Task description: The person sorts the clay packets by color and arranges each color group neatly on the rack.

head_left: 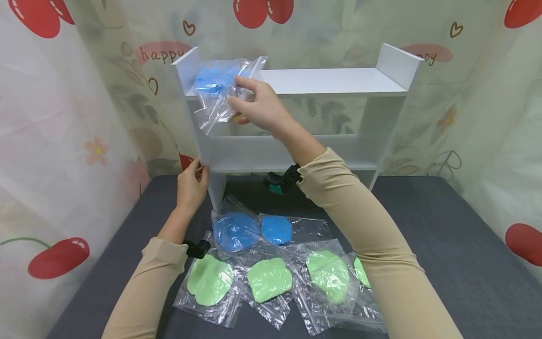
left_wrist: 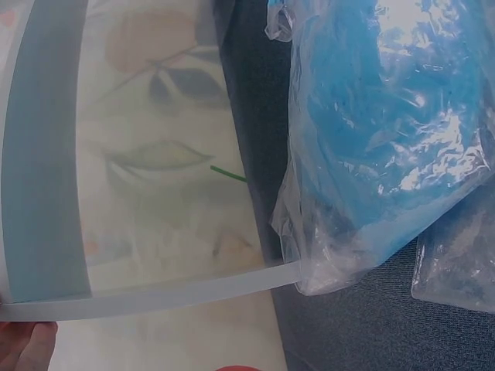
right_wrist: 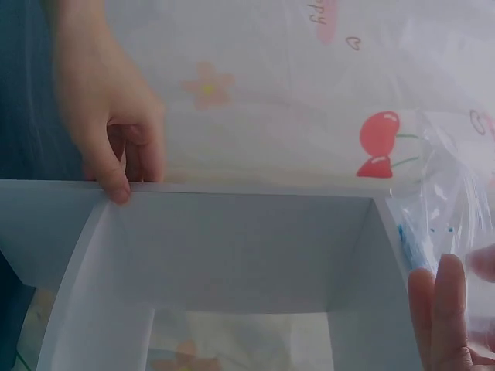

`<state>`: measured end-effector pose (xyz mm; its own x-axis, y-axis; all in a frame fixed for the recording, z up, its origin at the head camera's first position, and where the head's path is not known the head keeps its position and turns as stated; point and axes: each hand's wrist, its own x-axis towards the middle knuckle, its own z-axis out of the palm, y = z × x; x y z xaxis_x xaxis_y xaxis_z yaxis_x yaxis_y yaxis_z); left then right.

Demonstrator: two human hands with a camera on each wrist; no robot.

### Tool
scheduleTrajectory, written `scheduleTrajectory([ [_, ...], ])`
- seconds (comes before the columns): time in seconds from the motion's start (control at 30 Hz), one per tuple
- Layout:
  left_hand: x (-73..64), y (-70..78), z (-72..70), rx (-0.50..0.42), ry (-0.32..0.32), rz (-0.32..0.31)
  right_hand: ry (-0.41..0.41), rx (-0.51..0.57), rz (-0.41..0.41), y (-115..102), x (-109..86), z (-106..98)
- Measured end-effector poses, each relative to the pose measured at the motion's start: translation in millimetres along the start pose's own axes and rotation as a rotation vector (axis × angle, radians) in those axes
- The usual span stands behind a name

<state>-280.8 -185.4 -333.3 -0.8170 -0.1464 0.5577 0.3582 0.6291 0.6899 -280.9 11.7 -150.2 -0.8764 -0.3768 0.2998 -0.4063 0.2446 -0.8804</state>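
Note:
My right hand (head_left: 262,106) holds a clear zip bag of blue clay-like stuff (head_left: 216,77) at the left end of the top board of a white shelf unit (head_left: 326,81). In the right wrist view, its fingertips (right_wrist: 448,290) are right at the plastic. My left hand (head_left: 192,186) grips the front edge of the unit's left side panel, at about the height of the lower board (head_left: 292,165). The right wrist view shows the left thumb over that panel edge, fingers on the outer side.
On the dark tabletop (head_left: 423,226) before the unit lie bags with blue slabs (head_left: 277,230) and, nearer me, several bags with light green slabs (head_left: 270,280). My right forearm partly covers the rightmost green one. Patterned curtain (head_left: 313,42) hangs behind and on both sides.

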Motion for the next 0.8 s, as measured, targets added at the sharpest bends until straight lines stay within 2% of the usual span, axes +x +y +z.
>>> scheduleTrajectory([
  [0.3, 0.1, 0.5, -0.4, 0.004, 0.009, 0.009, 0.004, -0.027, -0.011, 1.5, -0.2, 2.5],
  [0.53, -0.1, 0.2, -0.3, 0.002, 0.012, 0.017, 0.036, 0.050, -0.057, 7.4, -4.3, -3.5],
  [0.8, -0.1, 0.3, -0.7, 0.000, 0.006, 0.014, 0.071, 0.115, -0.108, 9.8, -19.7, -16.6],
])
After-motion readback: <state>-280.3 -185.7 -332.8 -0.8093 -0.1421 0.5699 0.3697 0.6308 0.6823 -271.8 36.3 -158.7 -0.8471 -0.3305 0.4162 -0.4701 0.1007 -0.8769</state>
